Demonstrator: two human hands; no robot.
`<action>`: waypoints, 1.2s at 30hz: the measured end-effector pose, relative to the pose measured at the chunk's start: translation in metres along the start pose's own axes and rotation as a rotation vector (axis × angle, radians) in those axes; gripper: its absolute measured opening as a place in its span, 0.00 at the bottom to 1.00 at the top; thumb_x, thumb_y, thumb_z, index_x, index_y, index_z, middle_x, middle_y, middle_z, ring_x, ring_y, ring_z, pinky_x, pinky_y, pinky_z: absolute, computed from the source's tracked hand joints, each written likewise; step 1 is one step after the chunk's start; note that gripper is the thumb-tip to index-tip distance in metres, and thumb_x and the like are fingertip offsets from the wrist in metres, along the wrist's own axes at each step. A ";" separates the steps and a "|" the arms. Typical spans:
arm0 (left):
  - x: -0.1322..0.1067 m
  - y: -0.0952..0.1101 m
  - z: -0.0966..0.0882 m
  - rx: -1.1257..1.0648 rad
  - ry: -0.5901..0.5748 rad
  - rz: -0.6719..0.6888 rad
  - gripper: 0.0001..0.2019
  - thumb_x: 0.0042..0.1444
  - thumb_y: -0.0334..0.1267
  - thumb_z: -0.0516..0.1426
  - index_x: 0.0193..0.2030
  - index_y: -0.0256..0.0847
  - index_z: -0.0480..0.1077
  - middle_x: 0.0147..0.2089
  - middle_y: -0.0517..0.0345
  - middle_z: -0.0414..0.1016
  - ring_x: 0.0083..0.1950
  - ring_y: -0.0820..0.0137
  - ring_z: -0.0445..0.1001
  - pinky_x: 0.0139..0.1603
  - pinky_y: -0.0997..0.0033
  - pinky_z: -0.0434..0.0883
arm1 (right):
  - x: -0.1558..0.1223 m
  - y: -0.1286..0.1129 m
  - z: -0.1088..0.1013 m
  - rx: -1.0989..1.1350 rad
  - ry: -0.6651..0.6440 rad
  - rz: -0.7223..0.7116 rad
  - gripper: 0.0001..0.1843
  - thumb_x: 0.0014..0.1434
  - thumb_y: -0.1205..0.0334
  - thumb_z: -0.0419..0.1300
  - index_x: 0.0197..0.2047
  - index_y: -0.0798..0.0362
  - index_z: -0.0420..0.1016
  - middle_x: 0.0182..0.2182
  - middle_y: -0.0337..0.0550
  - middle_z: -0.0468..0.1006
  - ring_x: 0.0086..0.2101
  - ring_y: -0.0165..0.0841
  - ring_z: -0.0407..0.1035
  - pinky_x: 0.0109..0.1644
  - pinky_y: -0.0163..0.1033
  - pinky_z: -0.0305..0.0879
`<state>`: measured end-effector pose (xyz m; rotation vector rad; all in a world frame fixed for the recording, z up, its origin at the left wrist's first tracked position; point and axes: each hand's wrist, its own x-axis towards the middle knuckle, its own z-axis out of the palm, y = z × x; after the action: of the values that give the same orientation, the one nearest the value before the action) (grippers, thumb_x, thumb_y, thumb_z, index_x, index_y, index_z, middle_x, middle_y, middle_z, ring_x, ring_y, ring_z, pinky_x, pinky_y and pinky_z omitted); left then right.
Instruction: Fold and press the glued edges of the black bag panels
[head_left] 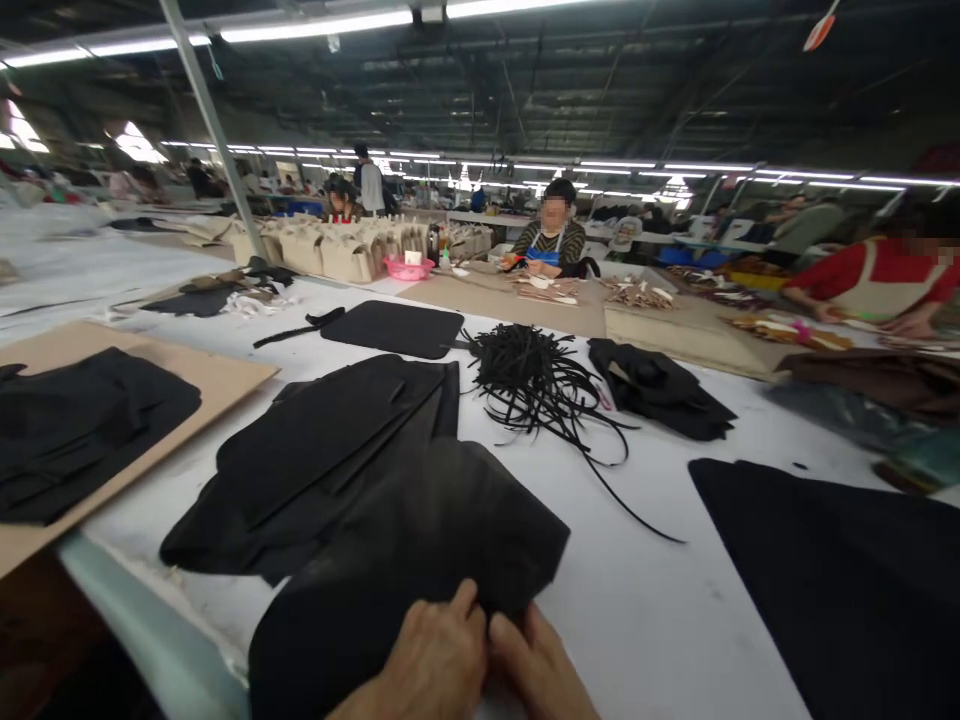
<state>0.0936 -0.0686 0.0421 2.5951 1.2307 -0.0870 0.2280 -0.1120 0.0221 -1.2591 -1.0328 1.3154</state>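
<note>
A large black sheet of material [420, 530] lies at the near edge of the white table, its right part raised and bent. My left hand [439, 645] is closed on the sheet's near edge, index finger along the surface. Close beside it, my right hand [538, 660] pinches the same edge between thumb and fingers; the fingertips are partly hidden. Just beyond, more black pieces [322, 440] lie overlapping. Further back are a flat black panel [394, 328] with rounded corners and a tangled heap of thin black strips [525, 370].
Black pieces rest on a tan board [232, 372] at left. A folded black bundle [660, 390] and a large black panel [832, 570] lie to the right. Across the table are a pink basin [407, 268], beige bags [337, 250] and a seated person [551, 240]; another in red works at right.
</note>
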 end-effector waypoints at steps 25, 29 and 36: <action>0.027 -0.052 -0.017 -1.721 0.094 -0.179 0.19 0.46 0.48 0.62 0.42 0.37 0.72 0.33 0.56 0.75 0.31 0.71 0.71 0.33 0.75 0.67 | 0.023 -0.030 -0.075 0.498 -0.003 0.258 0.23 0.44 0.56 0.71 0.43 0.59 0.77 0.40 0.54 0.78 0.43 0.46 0.71 0.54 0.49 0.62; 0.019 -0.037 -0.021 -1.785 0.047 -0.120 0.20 0.47 0.44 0.63 0.46 0.39 0.71 0.34 0.58 0.76 0.30 0.74 0.69 0.29 0.78 0.64 | 0.026 -0.023 -0.069 0.440 0.087 0.229 0.27 0.44 0.52 0.70 0.46 0.57 0.75 0.42 0.53 0.77 0.45 0.46 0.70 0.53 0.48 0.63; 0.011 -0.023 -0.038 -1.723 0.070 -0.044 0.22 0.54 0.44 0.59 0.55 0.42 0.66 0.43 0.57 0.76 0.38 0.68 0.72 0.34 0.76 0.66 | 0.027 -0.018 -0.071 0.302 0.120 0.174 0.26 0.48 0.50 0.68 0.46 0.58 0.75 0.42 0.51 0.78 0.46 0.46 0.69 0.53 0.48 0.62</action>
<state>0.0806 -0.0358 0.0721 1.0338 0.6989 0.7152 0.3019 -0.0869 0.0296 -1.1983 -0.6241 1.4476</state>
